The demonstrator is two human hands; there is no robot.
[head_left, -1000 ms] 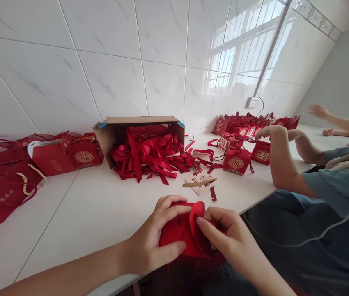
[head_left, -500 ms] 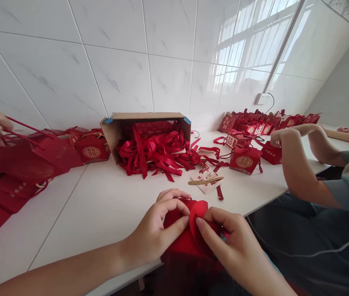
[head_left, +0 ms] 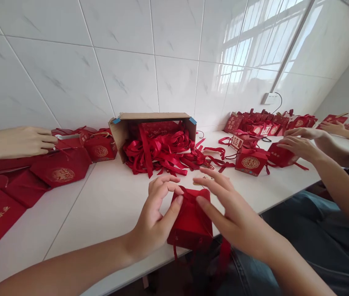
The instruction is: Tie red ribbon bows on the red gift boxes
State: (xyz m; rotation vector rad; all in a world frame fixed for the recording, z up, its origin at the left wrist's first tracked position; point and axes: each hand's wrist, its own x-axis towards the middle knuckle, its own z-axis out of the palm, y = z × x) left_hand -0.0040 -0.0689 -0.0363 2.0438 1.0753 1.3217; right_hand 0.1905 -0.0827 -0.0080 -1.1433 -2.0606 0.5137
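Note:
A small red gift box (head_left: 189, 224) stands at the table's front edge, with its top flaps drawn together and red ribbon hanging down its front. My left hand (head_left: 154, 216) has its thumb and forefinger closed on the left side of the box's top. On the other side, the thumb of my right hand (head_left: 234, 211) rests against the top flap while the fingers stretch out, apart from one another, above it. Behind my hands lies a printed card (head_left: 207, 176), mostly covered by the fingers.
An open cardboard box (head_left: 117, 139) spills red ribbons (head_left: 162, 150) onto the white table (head_left: 100, 205). Finished-looking red boxes (head_left: 251, 160) stand at right, more red boxes (head_left: 63, 170) at left. Another person's hand (head_left: 33, 142) reaches in from the left; a co-worker's hands (head_left: 300, 144) handle a box at right.
The box now sits upright on the table edge, its round flaps folded down. My right fingers have spread. The hand at left has lowered its red box among the others.

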